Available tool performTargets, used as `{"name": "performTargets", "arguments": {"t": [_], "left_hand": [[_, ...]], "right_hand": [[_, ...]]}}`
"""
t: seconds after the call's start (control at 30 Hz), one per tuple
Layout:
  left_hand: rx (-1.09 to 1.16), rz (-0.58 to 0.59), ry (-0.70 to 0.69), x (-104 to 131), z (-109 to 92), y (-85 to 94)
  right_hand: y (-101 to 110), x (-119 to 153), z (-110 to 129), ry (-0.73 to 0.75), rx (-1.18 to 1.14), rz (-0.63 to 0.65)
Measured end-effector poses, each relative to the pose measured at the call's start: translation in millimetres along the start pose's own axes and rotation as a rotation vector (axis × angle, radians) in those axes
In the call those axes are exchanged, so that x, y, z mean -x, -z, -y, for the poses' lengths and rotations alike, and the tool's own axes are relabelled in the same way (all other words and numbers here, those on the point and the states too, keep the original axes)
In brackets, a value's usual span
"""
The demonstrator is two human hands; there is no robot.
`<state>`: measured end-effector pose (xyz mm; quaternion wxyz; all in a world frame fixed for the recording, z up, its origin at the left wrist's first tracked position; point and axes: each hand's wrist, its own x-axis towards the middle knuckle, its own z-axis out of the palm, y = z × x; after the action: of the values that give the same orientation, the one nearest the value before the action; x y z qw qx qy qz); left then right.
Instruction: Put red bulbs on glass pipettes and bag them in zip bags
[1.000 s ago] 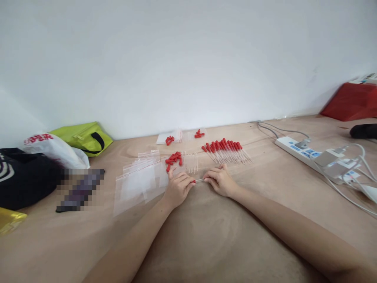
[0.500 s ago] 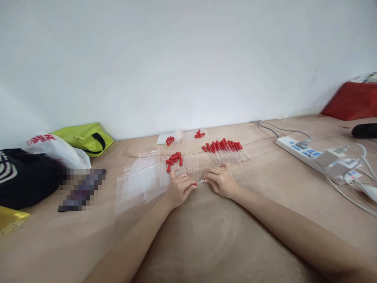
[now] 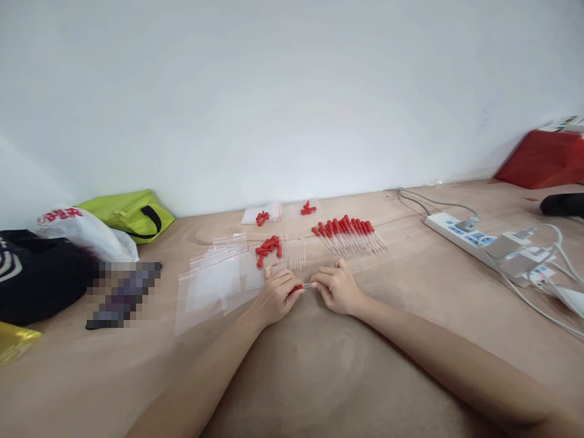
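Both hands meet at the middle of the wooden table point(image 3: 319, 365). My left hand point(image 3: 275, 296) pinches a small red rubber bulb point(image 3: 296, 288). My right hand point(image 3: 336, 288) pinches the thin clear tube point(image 3: 307, 285) that runs into that bulb. Just behind the hands lie a heap of loose red bulbs point(image 3: 268, 247) and a small bunch of bare clear tubes point(image 3: 295, 252). Further back right, a row of finished droppers point(image 3: 349, 234) with red tops lies fanned out.
Clear zip bags point(image 3: 212, 283) are spread left of my left hand. Two small bags with red bulbs point(image 3: 283, 211) lie by the wall. A white power strip point(image 3: 483, 246) with chargers and cables runs at right. A green pouch point(image 3: 130, 213), white plastic bag point(image 3: 84, 234) and black bag point(image 3: 31, 274) sit left.
My hands have drawn closer together, and the tube has slid further into the red bulb. Less of the clear tube shows between the fingers now.
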<state>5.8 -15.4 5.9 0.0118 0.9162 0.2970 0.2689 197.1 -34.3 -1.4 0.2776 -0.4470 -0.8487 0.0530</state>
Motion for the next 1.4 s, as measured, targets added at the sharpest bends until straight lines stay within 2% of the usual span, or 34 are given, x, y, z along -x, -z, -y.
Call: {"name": "performTargets", "arguments": {"t": [0.33, 0.57, 0.63, 0.7, 0.83, 0.93, 1.13, 1.4], "left_hand": [[-0.079, -0.008, -0.024, -3, -2, 4.0], [-0.254, -0.207, 0.084, -5, 6, 5.8], [-0.316, -0.242, 0.194, -5, 9, 3.9], [-0.386, -0.258, 0.364, -5, 13, 3.1], [-0.457, -0.182, 0.656, -6, 21, 6.9], [-0.47, -0.116, 0.756, -7, 27, 11.6], [-0.404, -0.075, 0.766, -4, 40, 12.9], [-0.263, -0.189, 0.701, 5, 57, 4.9]], "right_hand": [[1, -5, 9, -0.074, -0.017, 0.041], [4, -7, 3, 0.02, 0.131, -0.081], [1, -8, -2, -0.047, 0.166, -0.124], [-3, -12, -9, -0.184, 0.203, -0.189], [-9, -28, -24, -0.447, 0.255, -0.279], [-13, -41, -31, -0.529, 0.269, -0.272], [-21, -67, -37, -0.637, 0.31, -0.231], [-24, -77, -38, -0.629, 0.309, -0.226]]}}
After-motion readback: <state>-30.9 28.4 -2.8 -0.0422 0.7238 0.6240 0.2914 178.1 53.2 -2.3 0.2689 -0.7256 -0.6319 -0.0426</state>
